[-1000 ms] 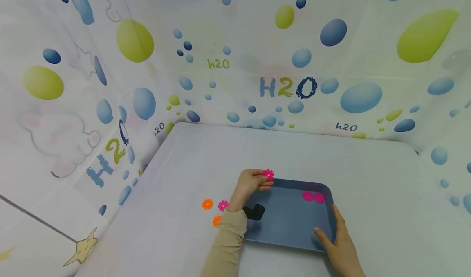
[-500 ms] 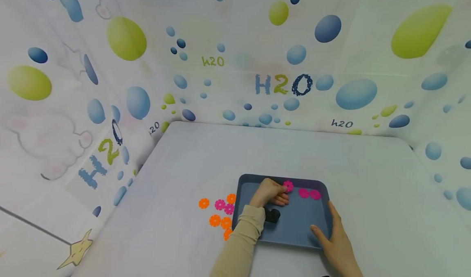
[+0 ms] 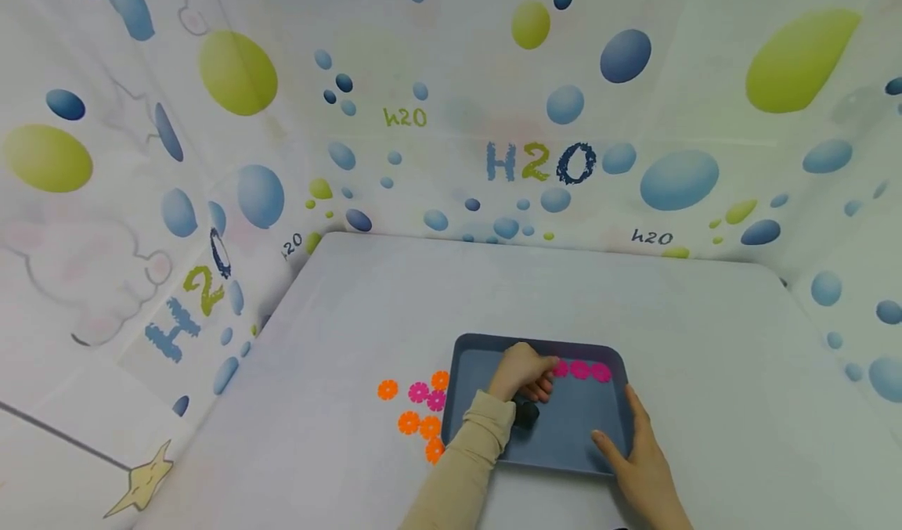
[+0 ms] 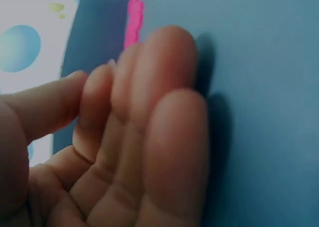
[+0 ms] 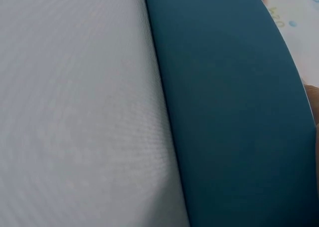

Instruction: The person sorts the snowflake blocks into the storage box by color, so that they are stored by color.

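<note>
In the head view, my left hand (image 3: 524, 372) reaches over a blue-grey tray (image 3: 564, 444). Its thumb and index finger pinch a pink flower-shaped disc (image 3: 561, 368) at the left end of a short row on the tray floor. Two more pink discs (image 3: 589, 371) lie to its right. The left wrist view shows the other fingers (image 4: 177, 142) close above the tray floor, with a pink edge (image 4: 133, 17) beyond them. My right hand (image 3: 644, 463) rests at the tray's right side, thumb over the inside and fingers straight along the rim.
Left of the tray, several orange discs (image 3: 409, 423) and two pink discs (image 3: 419, 392) lie on the white table (image 3: 338, 319). Some sit close against the tray's left wall. A printed cloth wall (image 3: 451, 60) stands behind the table.
My left hand has carried the pink disc from above the tray's back left rim rightward and down, beside the other two. The right hand stays at the tray's right side.
</note>
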The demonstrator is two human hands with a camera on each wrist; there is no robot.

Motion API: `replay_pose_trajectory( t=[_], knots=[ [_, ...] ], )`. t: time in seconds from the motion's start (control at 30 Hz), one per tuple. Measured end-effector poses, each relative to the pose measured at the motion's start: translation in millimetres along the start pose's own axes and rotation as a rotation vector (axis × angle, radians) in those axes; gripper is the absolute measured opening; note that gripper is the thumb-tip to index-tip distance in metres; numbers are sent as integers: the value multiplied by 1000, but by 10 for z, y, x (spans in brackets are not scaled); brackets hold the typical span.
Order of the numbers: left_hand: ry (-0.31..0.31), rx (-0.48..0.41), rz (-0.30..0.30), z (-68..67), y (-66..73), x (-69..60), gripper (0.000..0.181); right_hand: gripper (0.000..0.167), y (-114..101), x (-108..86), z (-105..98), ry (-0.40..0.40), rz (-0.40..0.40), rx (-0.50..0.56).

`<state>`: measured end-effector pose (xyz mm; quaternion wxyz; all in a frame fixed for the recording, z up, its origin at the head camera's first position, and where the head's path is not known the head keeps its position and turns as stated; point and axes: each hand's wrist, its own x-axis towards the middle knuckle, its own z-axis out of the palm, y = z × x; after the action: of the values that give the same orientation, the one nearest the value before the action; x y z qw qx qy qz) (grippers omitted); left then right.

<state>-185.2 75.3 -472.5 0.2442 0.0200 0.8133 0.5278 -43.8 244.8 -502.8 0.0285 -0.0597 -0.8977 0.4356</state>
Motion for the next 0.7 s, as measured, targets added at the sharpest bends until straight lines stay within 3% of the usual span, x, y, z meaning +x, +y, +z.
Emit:
replay_pose_trajectory(
  t=[0.3, 0.43, 0.5, 0.6, 0.7],
  knots=[
    [4, 33, 181, -331, -24, -131, 34, 92, 7, -1, -6, 7, -25, -14],
    [13, -89, 266, -544, -17, -226, 32, 93, -6, 7, -22, -7, -5, -16],
    [35, -155, 307, -681, 23, -349, 32, 93, -11, 11, -24, -11, -1, -12],
    [109, -254, 358, -893, -20, -463, 31, 93, -17, 13, -27, -12, -2, -8],
    [211, -371, 362, -1112, -159, -528, 30, 93, -21, 13, -33, -8, -4, -4]
  ],
)
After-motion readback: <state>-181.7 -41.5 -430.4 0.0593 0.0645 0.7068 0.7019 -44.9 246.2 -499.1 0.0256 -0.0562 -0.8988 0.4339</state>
